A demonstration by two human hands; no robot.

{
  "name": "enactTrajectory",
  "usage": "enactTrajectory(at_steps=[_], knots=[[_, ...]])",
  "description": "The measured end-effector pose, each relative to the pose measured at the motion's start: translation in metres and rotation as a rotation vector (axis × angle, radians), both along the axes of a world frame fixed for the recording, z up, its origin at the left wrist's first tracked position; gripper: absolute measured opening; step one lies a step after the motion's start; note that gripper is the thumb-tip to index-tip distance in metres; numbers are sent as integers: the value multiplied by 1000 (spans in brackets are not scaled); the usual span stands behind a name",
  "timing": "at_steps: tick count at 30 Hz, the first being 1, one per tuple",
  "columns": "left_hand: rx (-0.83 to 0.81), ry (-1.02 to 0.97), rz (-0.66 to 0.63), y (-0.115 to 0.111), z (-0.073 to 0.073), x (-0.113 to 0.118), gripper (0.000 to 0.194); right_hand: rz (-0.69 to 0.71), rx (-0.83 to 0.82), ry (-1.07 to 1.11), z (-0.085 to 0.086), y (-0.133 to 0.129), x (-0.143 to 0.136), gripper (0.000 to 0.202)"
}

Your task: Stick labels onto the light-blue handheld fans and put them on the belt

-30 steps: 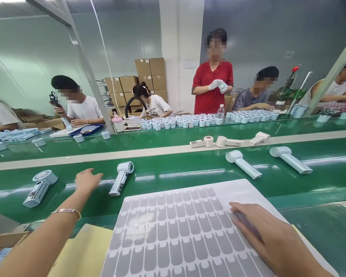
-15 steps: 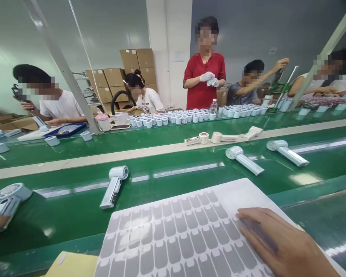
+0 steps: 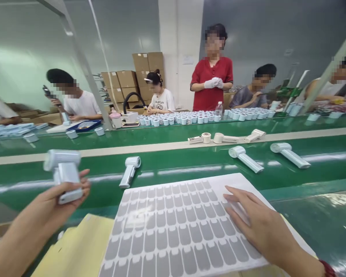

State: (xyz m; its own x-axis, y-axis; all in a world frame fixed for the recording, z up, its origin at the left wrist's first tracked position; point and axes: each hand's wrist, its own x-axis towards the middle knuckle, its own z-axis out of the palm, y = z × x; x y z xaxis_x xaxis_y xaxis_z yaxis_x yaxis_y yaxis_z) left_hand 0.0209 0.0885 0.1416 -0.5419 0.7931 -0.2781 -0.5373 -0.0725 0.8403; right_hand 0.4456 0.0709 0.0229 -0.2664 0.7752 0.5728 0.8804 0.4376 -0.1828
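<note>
My left hand [image 3: 60, 196] is closed around the handle of a pale blue handheld fan [image 3: 67, 163], raised above the green belt at the left. Its round head points up, slightly blurred. My right hand [image 3: 253, 223] lies with fingers spread on the right side of a white sheet of grey stickers [image 3: 173, 231]. The stickers run in several rows of rounded grey tabs. Yellow paper [image 3: 77, 246] lies beside the sheet on the left, below my left forearm.
Other pale blue fans lie on the green belt [image 3: 173, 169]: one left of centre [image 3: 129, 171], two at right [image 3: 246, 158]. Whitish fans [image 3: 226, 138] rest on the pale strip. Many small cups [image 3: 178, 118] and a bottle [image 3: 219, 109] stand beyond. Several co-workers are across the line.
My left hand has lifted the fan from the left edge, up and rightward into view. My right hand stays on the sticker sheet. The whole view has shifted slightly.
</note>
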Motion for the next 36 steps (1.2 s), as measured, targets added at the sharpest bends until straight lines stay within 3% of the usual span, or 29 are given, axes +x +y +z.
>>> enactTrajectory(at_steps=[2,6,8,13,16,18,22,27,36], knots=[[5,-10,-139,-33,-10,21,47,18,-8,17,-3,1,5,37],[72,-4,-259,-88,-36,58,30,91,-91,135,-6,7,15,36],[82,-41,-305,-108,-46,72,36,124,-148,235,-3,9,17,37],[-74,-215,-193,-141,-51,97,33,142,-210,481,28,-16,-3,37],[-122,-310,-137,-145,-47,110,33,281,-275,666,55,-56,-34,34],[-123,-425,-141,-143,-43,118,31,439,-465,739,68,-84,-61,39],[-134,-526,-121,-139,-35,134,24,681,-704,937,72,-120,-112,56],[-183,-523,-140,-144,-40,138,11,651,-698,1081,64,-124,-149,59],[-113,-469,-83,-144,-35,143,16,597,-699,1039,70,-121,-163,61]])
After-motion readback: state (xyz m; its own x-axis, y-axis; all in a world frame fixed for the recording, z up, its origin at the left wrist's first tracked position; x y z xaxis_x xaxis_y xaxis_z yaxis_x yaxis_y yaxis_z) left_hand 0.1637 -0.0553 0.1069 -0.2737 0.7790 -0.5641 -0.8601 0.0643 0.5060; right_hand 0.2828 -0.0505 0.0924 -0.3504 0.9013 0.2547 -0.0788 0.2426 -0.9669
